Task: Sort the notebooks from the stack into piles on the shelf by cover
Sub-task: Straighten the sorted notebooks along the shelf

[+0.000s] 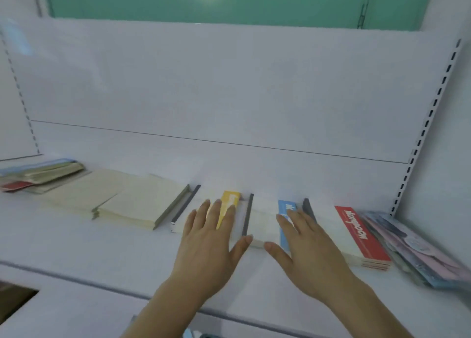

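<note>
Sorted piles are shown along the shelf (76, 256); straight fingers of the left hand (209, 238) and right hand (308, 243) are laid on the yellow-banded pile (230, 205) and blue-banded pile (265, 225) at centre frame. An unsorted stack (40, 174) seemingly remains at far left.

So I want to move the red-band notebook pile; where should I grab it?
By its near short end, coming from the front: the red-band notebook pile lies flat, that end faces the shelf edge, and the pastel pile crowds its right side.
</note>
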